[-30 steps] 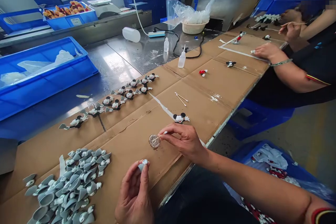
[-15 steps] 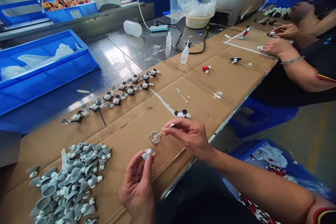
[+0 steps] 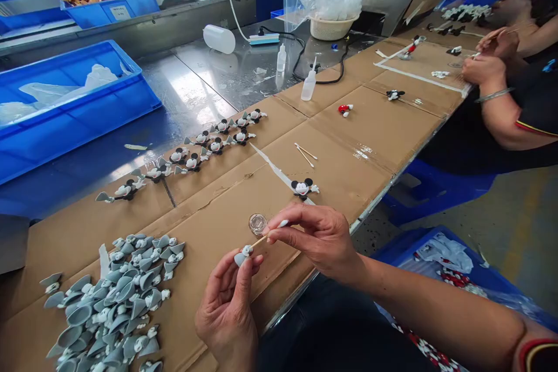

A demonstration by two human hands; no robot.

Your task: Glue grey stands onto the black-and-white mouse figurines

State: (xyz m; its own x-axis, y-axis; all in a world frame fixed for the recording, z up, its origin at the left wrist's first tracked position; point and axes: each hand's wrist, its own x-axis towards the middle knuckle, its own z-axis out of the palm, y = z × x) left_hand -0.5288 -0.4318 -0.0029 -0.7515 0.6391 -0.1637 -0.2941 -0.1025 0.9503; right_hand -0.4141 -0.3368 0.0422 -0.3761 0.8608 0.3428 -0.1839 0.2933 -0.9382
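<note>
My left hand (image 3: 231,302) pinches a small grey cone-shaped toy part with a white gloved hand (image 3: 241,256) between thumb and fingers. In my right hand (image 3: 318,235) is a cotton swab (image 3: 260,240), held between thumb and fingertips; its far tip meets the white end of the toy part. Just beyond my fingers sits a small round dish of clear liquid (image 3: 257,224). A black-and-white mouse figure (image 3: 303,188) lies past my right hand. To the left spreads a heap of matching grey parts (image 3: 113,302).
Several mouse figures (image 3: 192,161) line the cardboard's far side. Two cotton swabs (image 3: 306,155), a red toy piece (image 3: 344,110) and a dropper bottle (image 3: 308,84) are farther off. A blue crate (image 3: 143,93) stands at left. A co-worker's hands (image 3: 490,64) work at upper right.
My right hand has brought the swab from the dish down to the toy part in my left hand. The co-worker's hands have drawn back from the cardboard, leaving a black-and-white piece there.
</note>
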